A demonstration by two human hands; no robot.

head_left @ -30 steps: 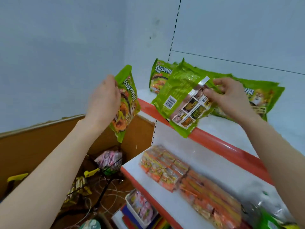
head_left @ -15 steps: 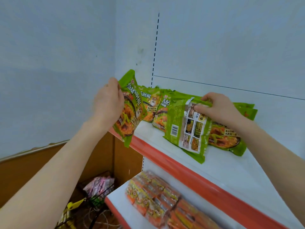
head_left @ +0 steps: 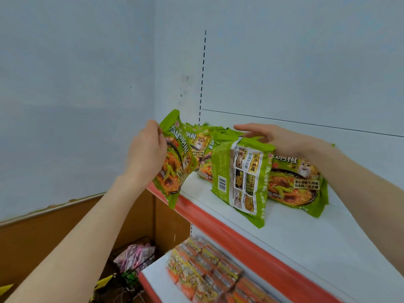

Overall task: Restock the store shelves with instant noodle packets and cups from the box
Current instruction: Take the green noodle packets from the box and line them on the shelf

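Note:
On the white upper shelf [head_left: 306, 237] several green instant noodle packets stand in a row. My left hand [head_left: 148, 154] grips one green packet [head_left: 175, 169] by its upper edge at the shelf's left end, its lower half hanging past the red front strip. My right hand [head_left: 273, 136] lies with straight fingers on the top edge of a packet turned back side out [head_left: 240, 182], which stands on the shelf. Another green packet [head_left: 295, 186] leans behind it to the right, under my forearm. More green packets [head_left: 199, 145] stand between my hands.
The upper shelf has a red front strip [head_left: 240, 239]. On the lower shelf lie several orange noodle packets [head_left: 209, 272]. Down left, a black wire basket [head_left: 135, 256] with pink packets stands against a brown wooden panel [head_left: 54, 232]. A pale wall rises behind.
My right hand has set the back-side-out packet upright on the shelf and straightened its fingers over the top edge. My left hand has brought its packet closer to the shelf's left end.

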